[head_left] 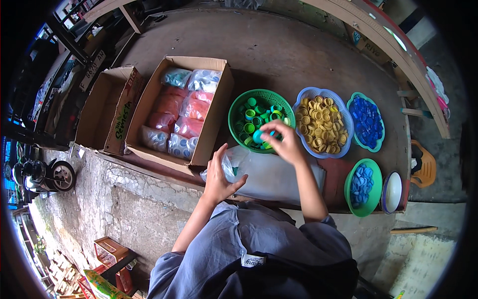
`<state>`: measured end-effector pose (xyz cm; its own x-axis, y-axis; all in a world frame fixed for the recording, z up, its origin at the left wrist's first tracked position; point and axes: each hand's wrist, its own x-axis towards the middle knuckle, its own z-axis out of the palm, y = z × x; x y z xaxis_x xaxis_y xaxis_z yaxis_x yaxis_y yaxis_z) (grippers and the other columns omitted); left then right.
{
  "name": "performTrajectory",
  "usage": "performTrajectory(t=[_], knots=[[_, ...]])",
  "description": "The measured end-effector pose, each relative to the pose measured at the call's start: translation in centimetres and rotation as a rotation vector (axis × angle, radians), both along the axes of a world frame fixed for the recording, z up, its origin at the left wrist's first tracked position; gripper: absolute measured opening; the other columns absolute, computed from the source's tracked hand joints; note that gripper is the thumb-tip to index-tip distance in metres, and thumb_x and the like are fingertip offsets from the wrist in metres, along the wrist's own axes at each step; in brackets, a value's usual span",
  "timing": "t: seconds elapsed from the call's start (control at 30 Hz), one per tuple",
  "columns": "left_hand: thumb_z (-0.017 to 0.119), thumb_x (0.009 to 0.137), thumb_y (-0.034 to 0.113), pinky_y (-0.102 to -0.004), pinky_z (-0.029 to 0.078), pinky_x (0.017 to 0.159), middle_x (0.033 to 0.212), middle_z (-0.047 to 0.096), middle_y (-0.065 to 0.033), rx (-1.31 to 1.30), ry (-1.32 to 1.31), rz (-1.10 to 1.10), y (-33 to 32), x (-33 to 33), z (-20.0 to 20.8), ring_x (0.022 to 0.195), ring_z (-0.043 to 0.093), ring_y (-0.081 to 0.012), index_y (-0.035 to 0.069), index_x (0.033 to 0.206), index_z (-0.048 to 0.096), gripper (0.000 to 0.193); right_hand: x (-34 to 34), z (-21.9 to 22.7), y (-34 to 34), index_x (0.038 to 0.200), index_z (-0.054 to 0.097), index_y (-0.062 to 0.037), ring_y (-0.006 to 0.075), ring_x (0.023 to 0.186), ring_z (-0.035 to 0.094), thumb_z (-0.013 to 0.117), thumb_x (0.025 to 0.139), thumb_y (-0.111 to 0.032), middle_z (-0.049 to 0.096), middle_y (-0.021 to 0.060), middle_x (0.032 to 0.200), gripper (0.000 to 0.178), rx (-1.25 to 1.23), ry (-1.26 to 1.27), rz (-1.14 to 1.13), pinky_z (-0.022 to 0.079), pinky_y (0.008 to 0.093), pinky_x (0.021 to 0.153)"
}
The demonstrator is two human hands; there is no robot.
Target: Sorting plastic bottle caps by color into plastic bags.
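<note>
My left hand [217,175] is curved around a clear plastic bag [234,160], with thumb and fingers wide on either side of it. Something greenish shows inside the bag. Above the near rim of a green basket [232,130], my right hand [285,143] pinches a teal bottle cap [258,136]. Loose green caps [252,115] in several shades lie in that basket. Under my forearms, a flat stack of clear plastic sheets or bags [274,175] lies along the table's front edge.
Left of the basket stands a cardboard box [226,89] of bagged caps, beside another open carton [99,112]. Rightward are a lavender basket [298,107] of yellow caps, a mint tray [381,117] of dark-blue pieces, a green bowl [373,202] of light-blue caps and a white bowl [393,192].
</note>
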<state>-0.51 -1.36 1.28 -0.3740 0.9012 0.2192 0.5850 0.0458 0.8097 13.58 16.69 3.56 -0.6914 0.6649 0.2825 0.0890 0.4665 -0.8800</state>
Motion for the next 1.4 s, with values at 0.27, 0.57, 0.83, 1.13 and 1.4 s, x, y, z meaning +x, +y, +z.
performTrajectory(t=[0.27,0.57,0.83,1.13,1.4], knots=[[0.078,0.059,0.026,-0.041,0.037,0.094,0.12,0.046,-0.0193,0.015,0.007,0.003,-0.3,0.9,-0.8,0.109,0.048,-0.0337,0.001,0.134,0.028,0.094,-0.8,1.6,-5.5,0.093,0.065,-0.0048,0.0212,0.089,0.058,0.068,0.077,-0.013,0.061,0.0077,0.091,0.018,0.163,0.0,0.164,0.045,0.0322,0.078],[0.078,0.059,0.027,-0.0405,0.037,0.09,0.12,0.046,-0.0189,0.011,-0.048,0.032,-0.1,1.5,-1.6,0.105,0.048,-0.0339,0.0,0.133,0.029,0.093,-1.7,-4.4,9.2,0.085,0.065,-0.0064,0.0292,0.083,0.06,0.058,0.081,-0.013,0.065,0.0072,0.086,0.01,0.397,-0.291,-0.217,0.047,0.0378,0.073],[0.078,0.059,0.026,-0.0403,0.037,0.09,0.12,0.046,-0.0189,0.039,0.022,0.011,-0.6,1.3,-0.8,0.106,0.048,-0.034,0.001,0.132,0.03,0.09,-5.5,-5.7,11.2,0.083,0.069,-0.0099,0.0265,0.099,0.058,0.069,0.065,-0.013,0.066,0.0093,0.091,0.018,0.716,-1.191,0.076,0.039,0.0413,0.091],[0.078,0.06,0.026,-0.0408,0.037,0.092,0.125,0.043,-0.0187,0.035,0.001,0.05,-1.2,1.1,-0.6,0.108,0.047,-0.0334,0.001,0.134,0.028,0.093,-1.8,-6.5,11.9,0.091,0.065,-0.002,0.0278,0.081,0.064,0.077,0.061,-0.01,0.065,0.0168,0.085,0.033,0.404,-0.546,0.09,0.051,0.0373,0.073],[0.077,0.06,0.025,-0.0402,0.038,0.091,0.125,0.043,-0.019,0.066,-0.013,0.057,-0.2,0.8,-0.4,0.106,0.049,-0.0335,0.001,0.134,0.028,0.092,-0.1,-2.0,6.0,0.103,0.062,-0.0011,0.0072,0.075,0.059,0.077,0.07,-0.01,0.065,0.0013,0.081,0.037,-0.161,-0.053,0.161,0.049,0.0237,0.068]])
